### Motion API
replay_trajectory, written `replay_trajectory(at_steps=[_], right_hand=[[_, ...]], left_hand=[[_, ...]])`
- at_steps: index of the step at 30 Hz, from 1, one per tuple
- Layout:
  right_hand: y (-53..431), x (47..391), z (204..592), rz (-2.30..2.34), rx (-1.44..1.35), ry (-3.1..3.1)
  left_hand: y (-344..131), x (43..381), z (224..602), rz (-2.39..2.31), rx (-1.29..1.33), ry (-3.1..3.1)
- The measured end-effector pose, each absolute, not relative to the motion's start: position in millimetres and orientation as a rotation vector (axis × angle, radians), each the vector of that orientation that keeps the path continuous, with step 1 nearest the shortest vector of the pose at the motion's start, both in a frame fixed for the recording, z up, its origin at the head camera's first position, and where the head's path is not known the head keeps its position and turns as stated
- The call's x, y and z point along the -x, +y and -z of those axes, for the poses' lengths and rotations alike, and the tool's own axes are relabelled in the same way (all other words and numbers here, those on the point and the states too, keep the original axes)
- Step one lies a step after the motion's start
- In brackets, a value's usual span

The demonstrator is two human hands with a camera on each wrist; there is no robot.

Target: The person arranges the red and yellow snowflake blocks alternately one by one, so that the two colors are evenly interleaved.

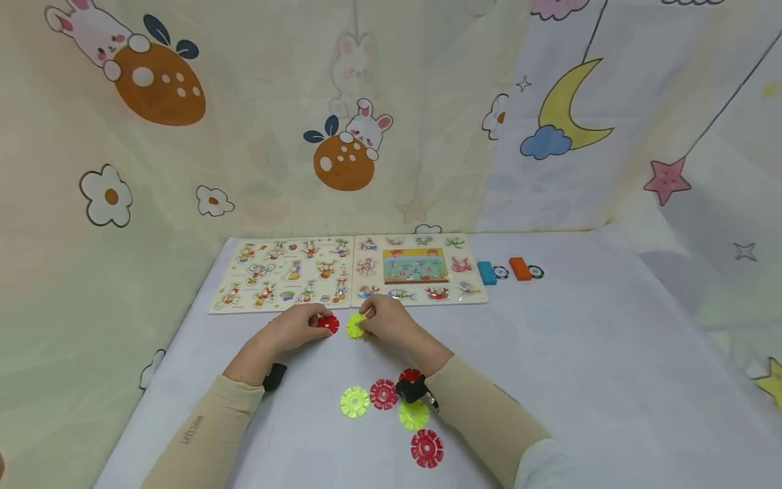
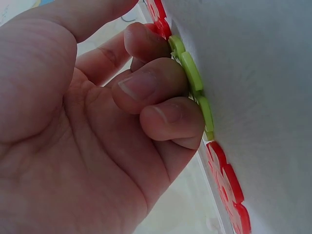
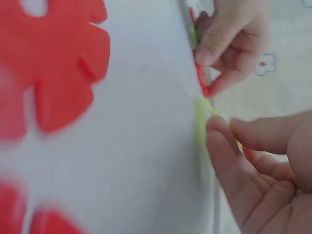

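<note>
My left hand (image 1: pixel 293 327) pinches a red notched disc (image 1: pixel 331 323), a flat flower-shaped plastic piece, near the puzzle boards. Under the curled fingers, the left wrist view shows a green disc (image 2: pixel 192 70) and another red disc (image 2: pixel 226 187), in line along the white surface. Just to the right, my right hand (image 1: pixel 394 320) holds a yellow-green notched disc (image 1: pixel 354 326) between thumb and fingers. In the right wrist view this disc is tilted, its edge close to the red one; whether they touch, I cannot tell.
Nearer me lie loose discs: a yellow-green one (image 1: pixel 355 403), a red one (image 1: pixel 383 394) and several more, some partly hidden by the right wrist's black strap device. Behind the hands are two picture puzzle boards (image 1: pixel 360 272). A blue block (image 1: pixel 487 273) and an orange block (image 1: pixel 520 269) lie right.
</note>
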State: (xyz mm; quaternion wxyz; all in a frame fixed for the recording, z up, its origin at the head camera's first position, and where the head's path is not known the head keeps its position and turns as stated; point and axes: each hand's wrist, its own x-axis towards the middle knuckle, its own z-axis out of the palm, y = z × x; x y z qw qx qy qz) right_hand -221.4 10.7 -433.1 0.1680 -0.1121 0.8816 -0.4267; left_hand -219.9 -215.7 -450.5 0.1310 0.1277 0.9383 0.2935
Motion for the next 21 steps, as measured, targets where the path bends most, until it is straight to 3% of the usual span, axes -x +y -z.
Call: replay_trajectory(at_steps=[21], right_hand=[[-0.9, 228.3, 447.8, 0.820, 0.511, 2.795]], left_hand=[[-207.4, 219.0, 440.9, -0.740, -0.316, 2.755]])
